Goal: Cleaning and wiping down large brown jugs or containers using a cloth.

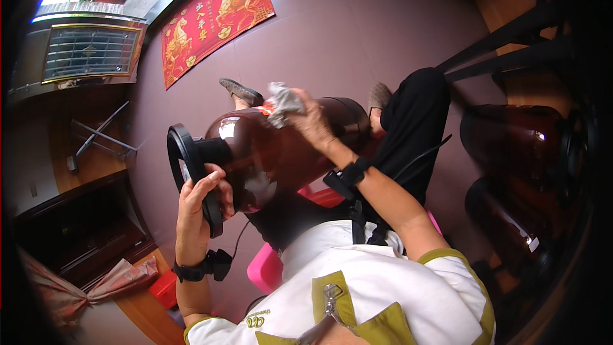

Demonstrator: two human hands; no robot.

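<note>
A large glossy brown cylindrical tank [297, 153] lies on its side across my lap. It has a black ring collar [210, 201] at its left end and a dark band round its far end. My left hand [203, 196] grips the lower part of that collar, thumb on the outside. Bunched in my right hand [311, 120] is a greyish-white cloth [283, 105], held against the tank's upper side. An orange-red label [265, 109] shows partly beside the cloth; the rest of it is hidden. Motion slightly blurs the right hand and cloth.
More brown tanks with black collars [517, 148] stand at the right, beside dark metal bars [507, 38]. A red mat with golden horses [218, 19] lies ahead on the floor. A pink plastic stool [266, 268] is under me. A folding metal frame [100, 129] is at left.
</note>
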